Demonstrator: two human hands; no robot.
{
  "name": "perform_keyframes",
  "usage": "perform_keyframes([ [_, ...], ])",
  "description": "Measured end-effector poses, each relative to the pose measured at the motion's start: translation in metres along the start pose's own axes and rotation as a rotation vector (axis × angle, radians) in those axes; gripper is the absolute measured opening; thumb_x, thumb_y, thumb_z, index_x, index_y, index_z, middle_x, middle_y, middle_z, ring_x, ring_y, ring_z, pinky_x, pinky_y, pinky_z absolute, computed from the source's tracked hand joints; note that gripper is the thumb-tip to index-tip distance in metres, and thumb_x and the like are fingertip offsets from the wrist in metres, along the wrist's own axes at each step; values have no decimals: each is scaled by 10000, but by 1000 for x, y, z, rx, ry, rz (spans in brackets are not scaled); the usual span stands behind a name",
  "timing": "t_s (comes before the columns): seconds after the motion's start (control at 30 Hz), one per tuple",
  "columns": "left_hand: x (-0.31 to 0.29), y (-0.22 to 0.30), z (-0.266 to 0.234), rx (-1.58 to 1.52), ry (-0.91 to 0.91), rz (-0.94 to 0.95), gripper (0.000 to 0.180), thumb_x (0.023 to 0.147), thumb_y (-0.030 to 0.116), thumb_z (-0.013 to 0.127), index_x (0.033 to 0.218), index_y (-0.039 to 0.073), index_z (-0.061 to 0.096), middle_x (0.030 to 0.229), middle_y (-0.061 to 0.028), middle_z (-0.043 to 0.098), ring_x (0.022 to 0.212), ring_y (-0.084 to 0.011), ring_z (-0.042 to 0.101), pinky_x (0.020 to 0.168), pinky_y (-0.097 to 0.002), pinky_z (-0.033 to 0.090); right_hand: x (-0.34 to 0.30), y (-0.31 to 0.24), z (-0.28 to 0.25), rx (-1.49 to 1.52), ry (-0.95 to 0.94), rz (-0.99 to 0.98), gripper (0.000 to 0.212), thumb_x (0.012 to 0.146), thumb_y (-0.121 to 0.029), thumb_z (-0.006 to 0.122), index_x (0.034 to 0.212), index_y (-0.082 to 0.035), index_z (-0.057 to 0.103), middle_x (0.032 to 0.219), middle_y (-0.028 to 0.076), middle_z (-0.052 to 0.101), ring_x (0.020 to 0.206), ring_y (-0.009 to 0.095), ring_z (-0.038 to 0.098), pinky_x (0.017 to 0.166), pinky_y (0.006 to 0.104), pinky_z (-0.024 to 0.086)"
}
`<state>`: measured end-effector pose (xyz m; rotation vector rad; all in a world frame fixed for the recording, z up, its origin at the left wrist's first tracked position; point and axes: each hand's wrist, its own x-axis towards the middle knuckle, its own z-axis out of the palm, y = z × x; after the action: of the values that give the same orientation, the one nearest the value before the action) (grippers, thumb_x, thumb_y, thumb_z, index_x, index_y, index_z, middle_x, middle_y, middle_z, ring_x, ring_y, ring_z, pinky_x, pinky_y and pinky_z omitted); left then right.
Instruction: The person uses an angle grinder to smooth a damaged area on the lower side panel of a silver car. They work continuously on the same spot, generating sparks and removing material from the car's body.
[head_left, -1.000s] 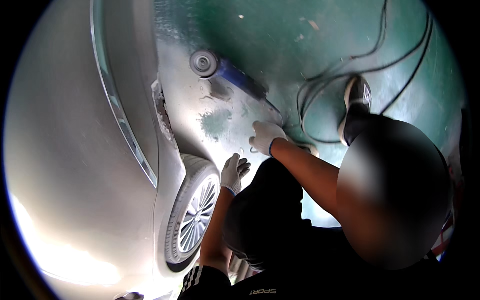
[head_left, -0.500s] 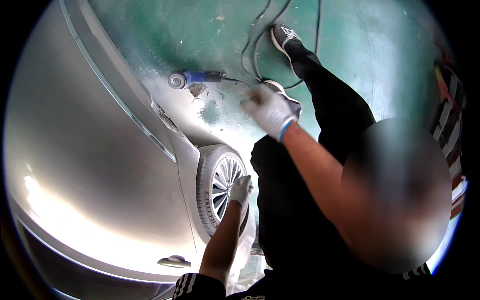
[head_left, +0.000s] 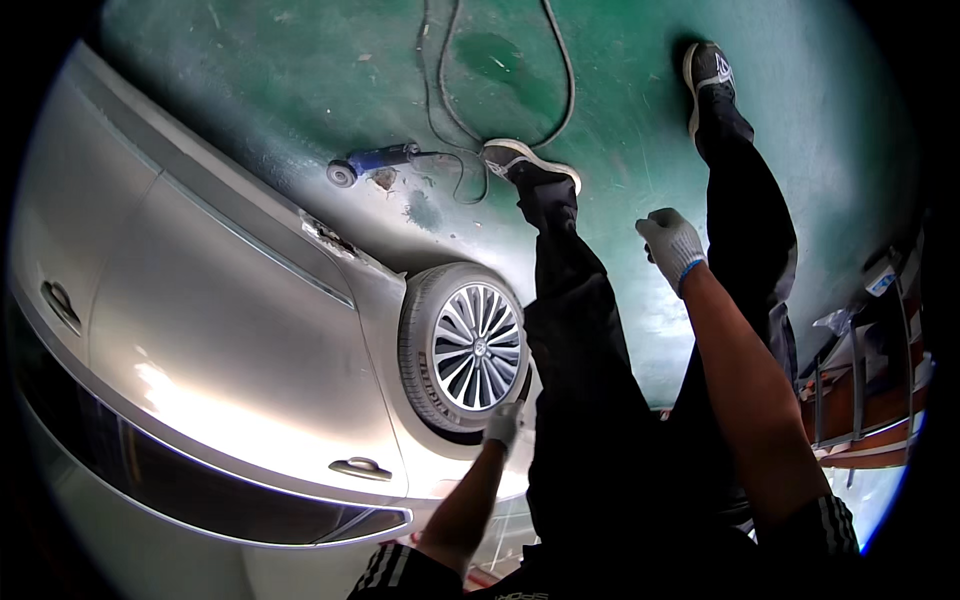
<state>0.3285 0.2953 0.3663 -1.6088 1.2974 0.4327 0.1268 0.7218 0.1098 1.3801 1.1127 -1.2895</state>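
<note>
My left hand [head_left: 503,425], in a white knit glove, is at the lower edge of the car's wheel arch, beside the tyre [head_left: 425,385]. Its fingers are small and partly hidden, and whether they touch the bodywork is unclear. My right hand [head_left: 671,242], in a white glove with a blue cuff, hangs over the green floor between my legs. Its fingers are curled in, with nothing visible in them. The silver wheel [head_left: 480,347] with its many spokes sits in the arch of a champagne-coloured car [head_left: 250,350].
A blue angle grinder [head_left: 375,160] lies on the floor by the car's damaged sill [head_left: 335,240], its cord trailing toward my shoe [head_left: 530,165]. A dark hose [head_left: 570,75] loops beyond. At the right stands a rack [head_left: 858,380] with things on it.
My feet have moved farther apart. My right hand has swung right and lowered, away from the grinder. My left hand has shifted from the wheel's rim to the arch edge.
</note>
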Motion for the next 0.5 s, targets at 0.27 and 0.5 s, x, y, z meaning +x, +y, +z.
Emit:
perform_keyframes([
  [0.27, 5, -48, 79, 286, -127, 69, 540, 1053, 461, 653, 1352, 12, 670, 1245, -189, 776, 1134, -347, 738, 984, -435, 560, -2, -74, -60, 406, -148, -113, 451, 1010, -231, 720, 1369, 34, 658, 1091, 91, 724, 879, 161, 688, 816, 320, 590],
  [0.5, -78, 120, 141, 611, 268, 123, 530, 988, 492, 703, 1217, 14, 719, 1163, -229, 783, 1113, -381, 752, 957, -465, 562, 4, -76, -82, 426, -112, -42, 427, 1040, -271, 702, 1361, 7, 652, 1074, 81, 715, 913, 161, 694, 848, 335, 598],
])
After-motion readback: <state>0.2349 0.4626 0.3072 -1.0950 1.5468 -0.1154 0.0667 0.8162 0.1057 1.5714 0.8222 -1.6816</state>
